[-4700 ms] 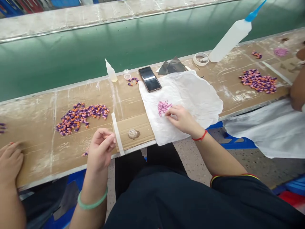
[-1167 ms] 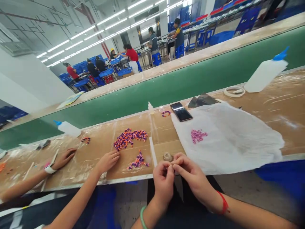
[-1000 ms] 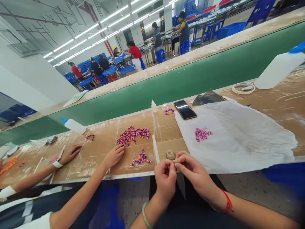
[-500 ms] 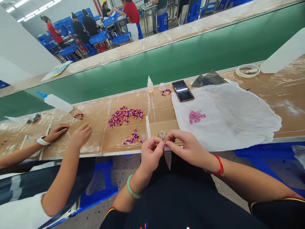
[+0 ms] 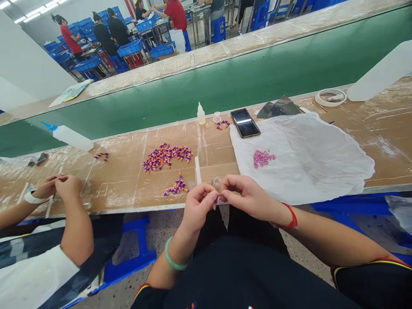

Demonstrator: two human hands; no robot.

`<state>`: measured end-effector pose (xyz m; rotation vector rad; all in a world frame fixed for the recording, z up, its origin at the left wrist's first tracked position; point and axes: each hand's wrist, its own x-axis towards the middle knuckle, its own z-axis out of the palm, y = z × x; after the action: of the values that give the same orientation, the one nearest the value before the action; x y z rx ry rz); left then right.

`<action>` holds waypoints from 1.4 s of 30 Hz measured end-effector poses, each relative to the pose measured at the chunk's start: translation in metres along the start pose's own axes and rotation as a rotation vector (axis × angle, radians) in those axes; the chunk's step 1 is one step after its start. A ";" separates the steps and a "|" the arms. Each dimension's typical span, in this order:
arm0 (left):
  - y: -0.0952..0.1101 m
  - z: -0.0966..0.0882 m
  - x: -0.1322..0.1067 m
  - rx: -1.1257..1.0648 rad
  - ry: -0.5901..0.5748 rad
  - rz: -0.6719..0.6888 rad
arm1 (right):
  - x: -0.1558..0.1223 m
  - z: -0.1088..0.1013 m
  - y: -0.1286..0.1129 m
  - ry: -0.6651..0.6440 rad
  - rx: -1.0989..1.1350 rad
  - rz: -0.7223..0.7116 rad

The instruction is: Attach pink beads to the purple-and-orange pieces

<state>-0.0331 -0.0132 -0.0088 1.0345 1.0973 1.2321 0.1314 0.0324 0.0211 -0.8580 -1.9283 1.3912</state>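
The person's left hand [image 5: 198, 207] and right hand [image 5: 249, 198] meet low over the near edge of the cardboard-covered surface [image 5: 112, 189]. A tiny purple-and-orange piece [image 5: 218, 199] sits where their fingertips close, about midway between the two palms and just above the surface's edge. Each grip looks clenched, with thumb and forefinger of both hands pinched in on the piece, the left hand curling round it from the near side and the right hand coming in from the right. Neither hand is clearly nearer. The piece is so small and so covered by the fingers that its long axis and the way it points cannot be told. Just behind the hands stands a small clear plastic cup [image 5: 216, 183], beside a white plastic strip [image 5: 197, 169]. Further back lie a pile of purple-and-orange pieces [image 5: 167, 156], a smaller pile [image 5: 175, 187], and a white tissue sheet [image 5: 299, 159] bearing pink beads [image 5: 262, 159]. A co-worker's hands [image 5: 56, 187] rest at the surface's left.
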 end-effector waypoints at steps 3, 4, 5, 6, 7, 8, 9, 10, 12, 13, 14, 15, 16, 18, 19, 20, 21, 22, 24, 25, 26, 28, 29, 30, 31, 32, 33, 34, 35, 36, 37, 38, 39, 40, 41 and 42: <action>-0.002 -0.004 -0.001 -0.052 0.049 -0.034 | 0.000 -0.004 0.001 -0.036 0.004 0.010; -0.003 -0.006 -0.001 -0.052 0.067 -0.043 | 0.001 -0.006 0.003 -0.040 -0.025 -0.012; -0.004 -0.008 -0.001 -0.044 0.081 -0.051 | 0.003 -0.009 0.007 -0.042 -0.081 -0.042; -0.005 -0.012 -0.002 -0.031 0.090 -0.059 | 0.007 -0.012 0.011 -0.049 -0.181 -0.073; -0.007 -0.015 -0.002 -0.016 0.095 -0.069 | 0.011 -0.015 0.016 -0.061 -0.309 -0.100; -0.009 -0.019 -0.002 -0.001 0.098 -0.083 | 0.016 -0.019 0.022 -0.077 -0.445 -0.119; -0.011 -0.023 -0.003 0.012 0.099 -0.101 | 0.021 -0.022 0.028 -0.100 -0.581 -0.129; -0.013 -0.026 -0.004 0.023 0.099 -0.122 | 0.027 -0.025 0.034 -0.122 -0.673 -0.131; -0.017 -0.031 -0.005 0.045 0.104 -0.159 | 0.038 -0.028 0.043 -0.174 -0.776 -0.128; -0.019 -0.033 -0.006 0.054 0.109 -0.174 | 0.042 -0.029 0.047 -0.200 -0.798 -0.129; -0.020 -0.035 -0.007 0.062 0.116 -0.184 | 0.046 -0.028 0.049 -0.230 -0.826 -0.133; -0.021 -0.036 -0.008 0.067 0.124 -0.190 | 0.049 -0.028 0.051 -0.259 -0.856 -0.138; -0.022 -0.037 -0.009 0.070 0.133 -0.192 | 0.051 -0.027 0.051 -0.287 -0.884 -0.143; -0.023 -0.038 -0.009 0.071 0.146 -0.192 | 0.055 -0.027 0.050 -0.333 -0.935 -0.149; -0.023 -0.038 -0.009 0.073 0.149 -0.191 | 0.056 -0.027 0.049 -0.351 -0.958 -0.151; -0.023 -0.039 -0.009 0.075 0.151 -0.190 | 0.057 -0.027 0.048 -0.365 -0.978 -0.151; -0.023 -0.039 -0.009 0.076 0.153 -0.188 | 0.058 -0.028 0.047 -0.376 -0.996 -0.152; -0.023 -0.039 -0.009 0.076 0.156 -0.185 | 0.058 -0.028 0.047 -0.384 -1.012 -0.151; -0.023 -0.039 -0.009 0.070 0.162 -0.180 | 0.058 -0.029 0.046 -0.393 -1.034 -0.152; -0.024 -0.039 -0.009 0.065 0.165 -0.177 | 0.058 -0.029 0.045 -0.397 -1.041 -0.154; -0.024 -0.039 -0.009 0.060 0.166 -0.176 | 0.058 -0.028 0.045 -0.399 -1.046 -0.155; -0.024 -0.038 -0.008 0.054 0.164 -0.175 | 0.057 -0.028 0.045 -0.400 -1.052 -0.158; -0.024 -0.038 -0.008 0.053 0.163 -0.175 | 0.057 -0.027 0.046 -0.399 -1.053 -0.159; -0.025 -0.038 -0.008 0.053 0.163 -0.174 | 0.057 -0.027 0.046 -0.397 -1.054 -0.160; -0.025 -0.037 -0.008 0.052 0.163 -0.174 | 0.057 -0.027 0.046 -0.395 -1.053 -0.160; -0.025 -0.037 -0.008 0.050 0.164 -0.175 | 0.057 -0.026 0.046 -0.392 -1.051 -0.161; -0.025 -0.037 -0.008 0.049 0.166 -0.175 | 0.057 -0.026 0.046 -0.390 -1.048 -0.162; -0.024 -0.036 -0.008 0.048 0.167 -0.176 | 0.057 -0.026 0.046 -0.388 -1.044 -0.164; -0.024 -0.036 -0.008 0.047 0.168 -0.176 | 0.057 -0.026 0.047 -0.386 -1.040 -0.166; -0.024 -0.036 -0.008 0.046 0.170 -0.175 | 0.057 -0.025 0.047 -0.383 -1.034 -0.168; -0.024 -0.035 -0.008 0.046 0.170 -0.175 | 0.058 -0.025 0.047 -0.380 -1.028 -0.170; -0.024 -0.035 -0.009 0.044 0.170 -0.176 | 0.058 -0.026 0.047 -0.374 -1.021 -0.171; -0.025 -0.035 -0.009 0.040 0.171 -0.177 | 0.058 -0.026 0.047 -0.366 -1.013 -0.172; -0.025 -0.034 -0.009 0.030 0.175 -0.178 | 0.058 -0.027 0.046 -0.355 -1.004 -0.172; -0.025 -0.034 -0.009 0.016 0.183 -0.176 | 0.057 -0.027 0.044 -0.342 -0.994 -0.171; -0.024 -0.033 -0.009 -0.003 0.193 -0.166 | 0.056 -0.028 0.042 -0.328 -0.990 -0.173</action>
<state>-0.0615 -0.0233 -0.0381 0.8162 1.3032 1.2163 0.1257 0.1027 -0.0055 -0.8590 -2.9141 0.4159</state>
